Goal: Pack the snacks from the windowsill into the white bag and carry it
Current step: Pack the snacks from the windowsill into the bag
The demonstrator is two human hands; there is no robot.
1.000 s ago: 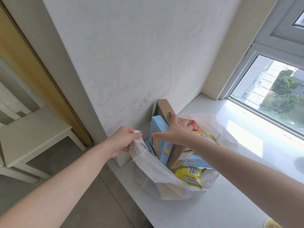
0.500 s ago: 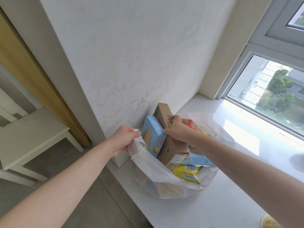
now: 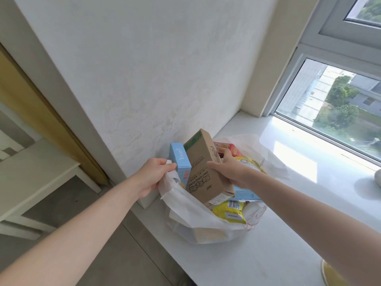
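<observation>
In the head view, the white bag stood on the windowsill, close to the wall, with its mouth open. The left hand had its grip closed on the near-left edge of the bag mouth and held that edge up. The right hand had its grip closed around the brown box, thumb on the printed front face and fingers behind it. The box was tilted, its lower end already inside the bag mouth and its upper end well above the rim.

Just left of the right grip, a light blue box stood upright in the bag, touching the brown box. Below the right grip lay a yellow packet, and behind it a red packet showed at the far rim. A flat blue box lay under the right wrist.

I judge that the packing step was in hand and nearly finished, because no loose snack showed on the sill. The next move probably calls for pushing the brown box down among the others, then letting it go, gathering both handles and lifting. The bag looked full, so the box may catch on the packets.
</observation>
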